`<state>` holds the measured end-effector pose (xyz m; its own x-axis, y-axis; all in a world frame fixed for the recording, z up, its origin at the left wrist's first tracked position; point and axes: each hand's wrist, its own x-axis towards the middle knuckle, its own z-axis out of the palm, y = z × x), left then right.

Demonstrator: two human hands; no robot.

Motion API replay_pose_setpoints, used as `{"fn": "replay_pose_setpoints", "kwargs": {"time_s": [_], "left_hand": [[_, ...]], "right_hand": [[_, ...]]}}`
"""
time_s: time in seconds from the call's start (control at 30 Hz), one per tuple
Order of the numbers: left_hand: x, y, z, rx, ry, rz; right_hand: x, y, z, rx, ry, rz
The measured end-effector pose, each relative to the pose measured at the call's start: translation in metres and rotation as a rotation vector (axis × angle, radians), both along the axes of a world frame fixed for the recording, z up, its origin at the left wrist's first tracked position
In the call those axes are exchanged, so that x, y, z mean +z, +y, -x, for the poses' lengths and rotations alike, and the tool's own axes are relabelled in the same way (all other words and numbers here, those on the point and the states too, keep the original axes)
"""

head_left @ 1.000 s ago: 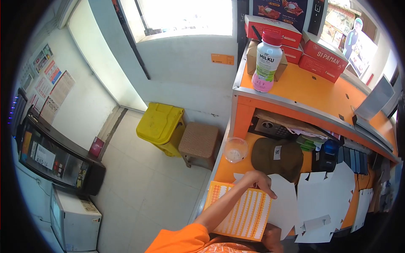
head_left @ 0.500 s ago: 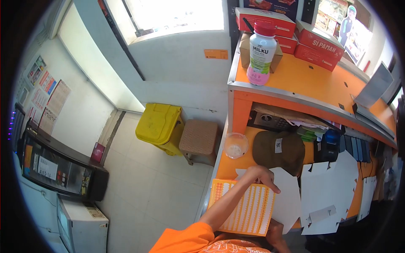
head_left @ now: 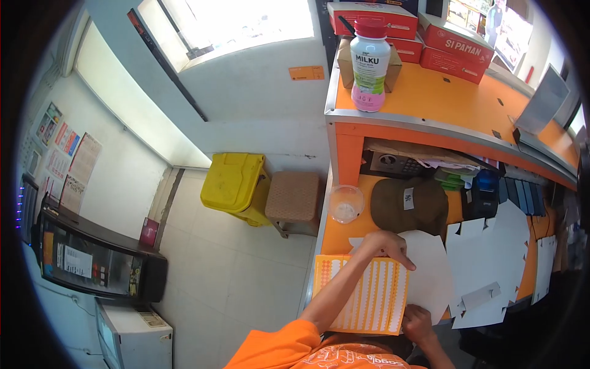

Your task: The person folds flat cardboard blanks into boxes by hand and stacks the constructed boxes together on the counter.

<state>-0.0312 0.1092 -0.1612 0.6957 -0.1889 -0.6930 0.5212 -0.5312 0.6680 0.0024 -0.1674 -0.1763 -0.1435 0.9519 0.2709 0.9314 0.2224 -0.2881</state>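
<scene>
An orange-and-white sticker sheet (head_left: 362,301) with rows of label strips lies in front of my body, over the counter's near edge. My left hand (head_left: 386,248) reaches across it and is closed at its upper right edge, thumb pointing right; some fingers are hidden. Lower down, my right hand (head_left: 419,322) has curled fingers and grips the sheet's lower right edge. White flat cardboard (head_left: 427,261) lies just right of both hands, partly beneath the left one.
A clear plastic cup (head_left: 346,204) and a brown cap (head_left: 410,206) sit behind the hands. More unfolded cardboard (head_left: 488,264) is at right. A Milku bottle (head_left: 370,67) and red boxes (head_left: 455,49) stand on the upper shelf. A stool (head_left: 293,197) and yellow bin (head_left: 233,184) are left.
My right hand has risen from below the sheet's corner to its right edge. The left hand stays near the upper edge. The whole view has shifted slightly.
</scene>
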Motion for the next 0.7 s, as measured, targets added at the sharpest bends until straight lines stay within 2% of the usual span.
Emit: {"fn": "replay_pose_setpoints", "kwargs": {"time_s": [0.17,0.3,0.4,0.5,0.6,0.7], "left_hand": [[-0.001,-0.001,0.0,-0.017,0.001,0.0],[-0.003,-0.001,-0.001,-0.019,-0.026,-0.016],[0.005,0.0,-0.001,-0.038,0.025,0.043],[-0.003,-0.001,0.002,0.099,-0.035,-0.021],[-0.011,-0.007,-0.003,0.132,0.001,-0.206],[-0.015,-0.004,0.0,0.142,-0.061,-0.158]], "right_hand": [[-0.032,-0.008,0.017,-0.104,0.162,0.06],[-0.029,-0.007,0.022,-0.19,0.255,0.102],[-0.036,-0.01,0.024,-0.261,0.408,0.111],[-0.033,-0.008,0.033,-0.373,0.647,0.214],[-0.057,-0.014,0.036,-0.377,0.698,0.225],[-0.053,-0.016,0.033,-0.377,0.704,0.345]]}}
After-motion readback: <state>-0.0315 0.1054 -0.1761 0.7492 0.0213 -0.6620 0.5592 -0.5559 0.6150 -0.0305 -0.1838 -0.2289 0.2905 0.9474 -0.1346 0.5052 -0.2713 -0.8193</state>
